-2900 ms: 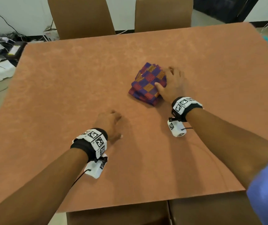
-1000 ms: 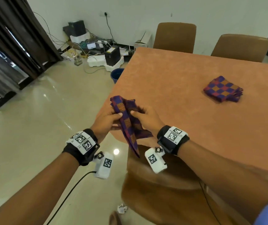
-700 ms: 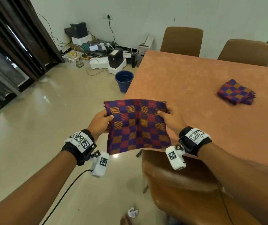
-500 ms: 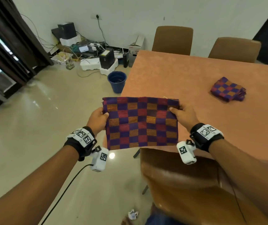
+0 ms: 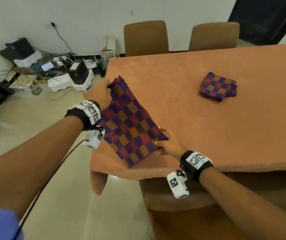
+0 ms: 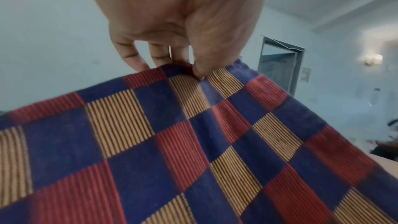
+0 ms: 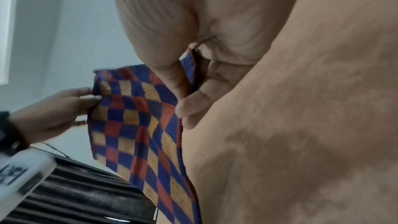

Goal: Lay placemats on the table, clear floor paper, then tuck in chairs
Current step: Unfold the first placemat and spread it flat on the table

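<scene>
Orange-brown cloth covers one counter [image 5: 208, 118] with three brown chairs around it. One checked placemat [image 5: 130, 123] is held spread over the near-left corner; left hand [image 5: 98, 94] and right hand [image 5: 169, 144] each pinch an edge. One folded stack [image 5: 217, 86] lies well apart.

A table [image 5: 225, 129] draped in an orange-brown cloth carries a folded stack of checked placemats [image 5: 217, 86] toward its far right, while one unfolded placemat [image 5: 130, 125] is at its near left corner.
</scene>
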`<state>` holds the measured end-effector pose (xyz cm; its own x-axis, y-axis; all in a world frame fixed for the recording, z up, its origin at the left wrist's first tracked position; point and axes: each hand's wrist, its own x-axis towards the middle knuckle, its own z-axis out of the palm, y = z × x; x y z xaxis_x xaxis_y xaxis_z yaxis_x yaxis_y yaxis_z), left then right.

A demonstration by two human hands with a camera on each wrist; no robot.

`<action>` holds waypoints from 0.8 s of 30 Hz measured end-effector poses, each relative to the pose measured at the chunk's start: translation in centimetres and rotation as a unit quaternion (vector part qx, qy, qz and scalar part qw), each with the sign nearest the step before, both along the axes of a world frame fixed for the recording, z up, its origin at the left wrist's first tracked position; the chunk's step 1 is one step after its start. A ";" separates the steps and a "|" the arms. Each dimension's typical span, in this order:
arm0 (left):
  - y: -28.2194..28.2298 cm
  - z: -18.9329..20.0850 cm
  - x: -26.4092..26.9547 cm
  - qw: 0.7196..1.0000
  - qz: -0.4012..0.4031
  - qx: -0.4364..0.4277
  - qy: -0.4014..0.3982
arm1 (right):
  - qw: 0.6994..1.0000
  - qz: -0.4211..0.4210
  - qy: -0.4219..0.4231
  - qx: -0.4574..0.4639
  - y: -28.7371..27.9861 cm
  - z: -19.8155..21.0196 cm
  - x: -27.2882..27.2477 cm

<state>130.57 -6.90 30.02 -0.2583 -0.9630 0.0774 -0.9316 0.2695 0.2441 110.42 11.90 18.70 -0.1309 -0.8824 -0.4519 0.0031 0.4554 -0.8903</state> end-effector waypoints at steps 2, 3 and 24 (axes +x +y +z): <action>-2.5 0.2 -2.2 0.998 -0.033 -0.026 -0.047 | 1.000 0.009 -0.022 0.001 -0.9 -0.9 1.9; -3.9 0.1 -3.6 0.996 -0.050 -0.036 -0.063 | 0.999 0.005 -0.031 0.007 -1.6 -1.7 2.8; 4.0 -18.2 5.3 0.939 -0.198 0.259 -0.110 | 0.954 -0.068 0.280 0.082 -9.0 -6.8 6.3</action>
<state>135.88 -2.90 11.82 -0.5592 -0.6818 -0.4718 -0.8263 0.5044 0.2506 116.75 2.94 11.87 -0.5004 -0.7640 -0.4073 -0.3838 0.6174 -0.6867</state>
